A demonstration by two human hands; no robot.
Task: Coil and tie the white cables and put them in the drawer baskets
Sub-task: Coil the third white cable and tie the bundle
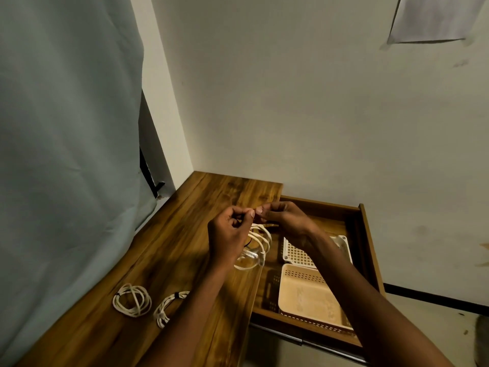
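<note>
The left hand and the right hand are held up close together over the desk, with their fingertips almost touching. Both hands are pinching something small between thumb and finger. It is too tiny and dark to name. A coiled white cable hangs just under the 2 hands, above the edge of the desk. A thin dark tie seems to loop near it, but I cannot tell if it goes around the coil.

2 more white cables lie on the desk, nearer to the person. The coiled cable on the left is a neat ring with a small dark tie on it. The coiled cable beside it also has a dark band, and the left arm covers part of it. These 2 are near each other but do not touch.

The drawer is pulled open on the right side of the desk. 2 baskets sit inside it. The white basket is farther back, and the right arm hides part of it. The peach basket is nearer. No cable shows in the peach basket.

A grey curtain hangs on the left.
</note>
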